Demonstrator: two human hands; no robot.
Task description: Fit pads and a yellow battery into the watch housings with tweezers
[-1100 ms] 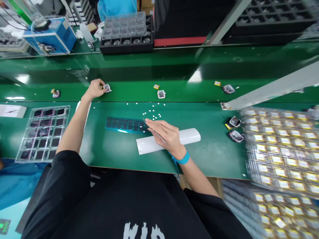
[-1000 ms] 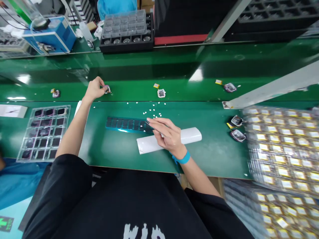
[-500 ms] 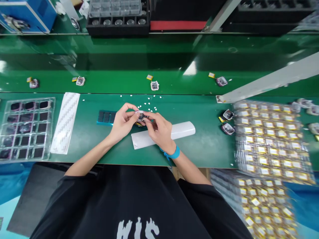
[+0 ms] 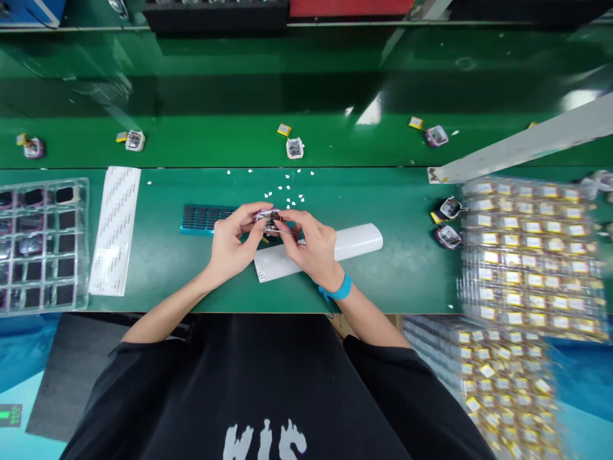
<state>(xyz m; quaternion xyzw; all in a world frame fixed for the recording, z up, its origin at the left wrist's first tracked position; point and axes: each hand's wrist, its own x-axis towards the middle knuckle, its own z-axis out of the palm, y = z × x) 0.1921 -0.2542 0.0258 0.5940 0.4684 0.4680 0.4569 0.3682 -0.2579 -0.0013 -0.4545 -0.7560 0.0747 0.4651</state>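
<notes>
A small square device casing (image 4: pixel 268 220) with exposed electronics is held between both hands over the green bench. My left hand (image 4: pixel 234 241) grips its left side with thumb and fingers. The fingertips of my right hand (image 4: pixel 311 246) pinch at its right side, and a blue band circles that wrist. Beneath my right hand lies a curled white sheet (image 4: pixel 357 243). A blue slotted block (image 4: pixel 204 219) sits just left of my left hand. Small white bits (image 4: pixel 288 187) are scattered beyond the casing.
At left are a clear tray (image 4: pixel 48 249) of dark screens and a white printed strip (image 4: pixel 115 230). Stacked trays of yellow cells (image 4: pixel 531 255) stand at right, near two casings (image 4: pixel 447 236). Another casing (image 4: pixel 294 148) lies on the back strip. A pale post (image 4: pixel 522 140) slants at right.
The view has shifted, so less of the back shelf shows. The held casing is now turned with more of its inside visible, and both hands still hold it.
</notes>
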